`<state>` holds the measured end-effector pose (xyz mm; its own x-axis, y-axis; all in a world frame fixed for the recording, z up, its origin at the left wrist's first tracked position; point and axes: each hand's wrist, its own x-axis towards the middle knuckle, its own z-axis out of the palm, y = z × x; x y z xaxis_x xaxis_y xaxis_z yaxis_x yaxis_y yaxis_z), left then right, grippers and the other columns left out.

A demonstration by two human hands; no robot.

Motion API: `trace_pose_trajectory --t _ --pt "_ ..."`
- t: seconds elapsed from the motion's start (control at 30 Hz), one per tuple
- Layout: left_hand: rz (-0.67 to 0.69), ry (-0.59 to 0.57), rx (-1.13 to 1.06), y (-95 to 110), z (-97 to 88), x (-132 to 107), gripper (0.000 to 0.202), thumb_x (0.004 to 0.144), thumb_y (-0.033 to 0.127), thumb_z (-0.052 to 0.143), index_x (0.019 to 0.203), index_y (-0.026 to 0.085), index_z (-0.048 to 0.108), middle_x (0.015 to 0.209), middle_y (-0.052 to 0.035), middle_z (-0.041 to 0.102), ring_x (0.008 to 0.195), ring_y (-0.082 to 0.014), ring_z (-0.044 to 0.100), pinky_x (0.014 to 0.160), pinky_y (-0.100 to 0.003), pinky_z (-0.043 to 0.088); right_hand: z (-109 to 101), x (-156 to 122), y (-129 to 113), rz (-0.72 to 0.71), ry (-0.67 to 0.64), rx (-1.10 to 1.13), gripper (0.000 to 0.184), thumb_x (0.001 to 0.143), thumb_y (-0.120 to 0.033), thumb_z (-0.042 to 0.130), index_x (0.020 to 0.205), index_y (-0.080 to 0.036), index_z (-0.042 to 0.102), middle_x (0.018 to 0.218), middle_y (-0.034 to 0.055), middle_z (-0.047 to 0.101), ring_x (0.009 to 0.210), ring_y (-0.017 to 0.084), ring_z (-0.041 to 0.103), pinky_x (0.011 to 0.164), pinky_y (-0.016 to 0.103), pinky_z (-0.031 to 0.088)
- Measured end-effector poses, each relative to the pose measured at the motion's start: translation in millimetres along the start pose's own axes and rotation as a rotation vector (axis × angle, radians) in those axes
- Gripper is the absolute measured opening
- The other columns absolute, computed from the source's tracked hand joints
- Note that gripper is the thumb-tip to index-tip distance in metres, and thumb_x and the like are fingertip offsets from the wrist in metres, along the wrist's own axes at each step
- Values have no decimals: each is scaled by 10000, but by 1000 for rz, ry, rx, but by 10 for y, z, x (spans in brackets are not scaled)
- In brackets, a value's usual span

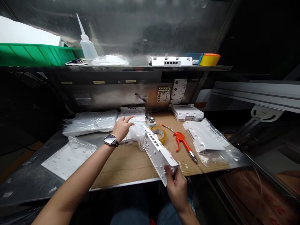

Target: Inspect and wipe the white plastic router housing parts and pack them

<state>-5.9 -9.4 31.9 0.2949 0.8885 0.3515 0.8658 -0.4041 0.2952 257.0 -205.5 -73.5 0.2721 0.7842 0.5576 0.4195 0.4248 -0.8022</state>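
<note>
My right hand (pixel 176 184) grips the near end of a long white plastic housing (pixel 157 152) with slots along its side, held tilted above the cardboard bench top (pixel 127 164). My left hand (pixel 122 126), with a watch on the wrist, reaches forward with fingers stretched out over a pile of clear plastic bags (pixel 134 131). It holds nothing. A roll of yellow tape (pixel 159 133) lies just behind the housing.
A red air blow gun (pixel 182 142) lies right of the housing. A bagged white housing (pixel 206 139) and bare ones (pixel 187 112) sit at right and back. More bags (pixel 90 122) and a flat white plate (pixel 67 157) lie left. The shelf holds a green bin (pixel 35 54) and a squeeze bottle (pixel 87 45).
</note>
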Motion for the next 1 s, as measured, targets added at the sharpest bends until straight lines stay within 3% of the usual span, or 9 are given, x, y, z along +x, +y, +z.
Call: trace_pose_trajectory --t 0.07,0.1,0.17,0.3,0.43,0.6,0.73,0.87,1.0 --pt "4 -11 31 58 -83 58 608 888 -15 354 1377 193 648 1639 -85 431 1377 -365 478 1147 -592 385 4 -24 6 21 22 -1 359 1013 -409 601 1250 -150 672 1121 163 789 1002 266 788 850 323 642" --pt "10 -40 35 85 -113 82 664 863 -20 371 1443 213 597 1648 -69 419 1389 -348 487 1159 -554 389 0 -41 19 36 47 -2 365 1010 -424 603 1233 -145 678 1081 162 795 965 266 793 825 319 645" --pt "22 -136 22 128 -158 123 675 823 -6 411 1389 269 655 1645 -23 428 1365 -311 546 1142 -460 428 -19 -83 66 60 137 -1 374 1000 -447 616 1194 -134 687 991 157 805 884 264 800 748 303 647" --pt "19 -358 -58 157 -198 188 545 796 54 421 1073 298 822 1520 -6 585 1252 -265 656 1057 -347 489 -39 -135 181 -31 375 37 368 969 -459 665 1117 -125 705 915 162 805 779 272 794 664 315 645" --pt "33 -444 -165 165 -170 241 562 762 91 444 1164 268 795 1204 -22 784 1089 -235 714 941 -294 532 96 -109 206 -161 306 33 357 971 -397 669 1211 -135 699 1023 179 798 855 296 794 760 387 663" --pt "90 -345 -293 187 -141 247 622 778 161 491 1377 181 659 996 -53 794 726 -181 670 623 -261 518 408 -68 234 -190 137 -1 401 1034 -321 543 1399 -161 589 1221 197 750 1075 294 764 880 401 648" --pt "105 -127 -272 178 -163 178 685 783 114 481 1450 231 588 1389 -86 676 702 -137 622 584 -259 489 488 -53 236 -94 63 39 337 1043 -358 524 1303 -171 629 1038 144 792 927 263 791 829 352 645" --pt "76 142 -132 154 -186 55 435 870 80 431 1128 225 749 1527 -71 564 866 -177 644 804 -343 524 439 -35 174 7 83 67 370 1017 -447 574 1257 -176 651 1143 167 776 1059 285 764 865 359 630" --pt "102 133 -11 159 -153 -44 345 904 67 446 779 205 737 1532 -49 569 1090 -272 643 926 -429 521 428 -1 145 116 157 124 481 985 -556 591 1244 -157 664 1116 171 783 1053 291 763 842 362 625"
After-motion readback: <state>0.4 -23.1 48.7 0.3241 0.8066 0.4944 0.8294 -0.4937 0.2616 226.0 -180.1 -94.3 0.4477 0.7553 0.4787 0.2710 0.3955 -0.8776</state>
